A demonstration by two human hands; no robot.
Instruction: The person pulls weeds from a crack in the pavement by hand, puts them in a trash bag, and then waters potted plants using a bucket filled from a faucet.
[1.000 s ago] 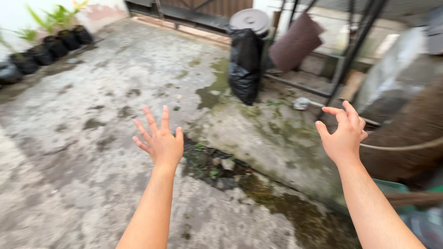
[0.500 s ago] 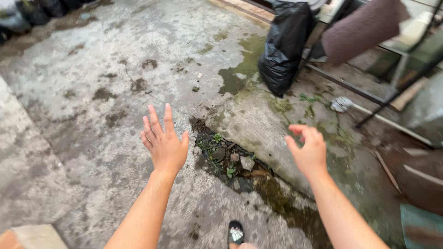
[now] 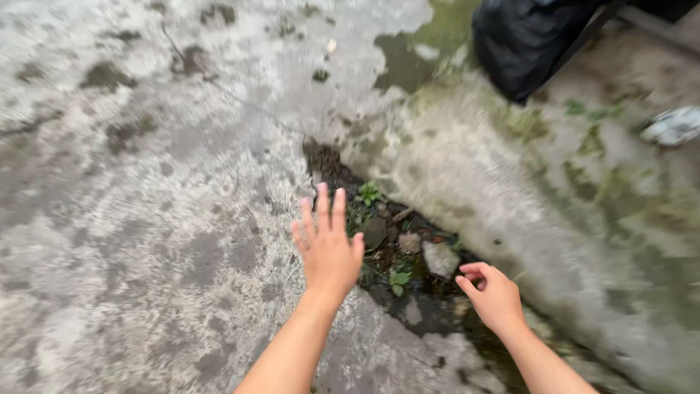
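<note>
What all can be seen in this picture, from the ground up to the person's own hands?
Concrete ground: one, grey with dark stains, fills the view.
Broken gap: one, dark, centre, between slab and ramp.
Stones: a few, grey and brownish, in the gap.
Small weeds: a few, green, in the gap.
Moss patch: one, green, top centre.
Plastic bag: one, black, top right.
Pale object: one, whitish, right edge, blurred.
Left hand: one, open, fingers spread, over the gap's edge.
Right hand: one, empty, fingers curled, beside the gap.
</note>
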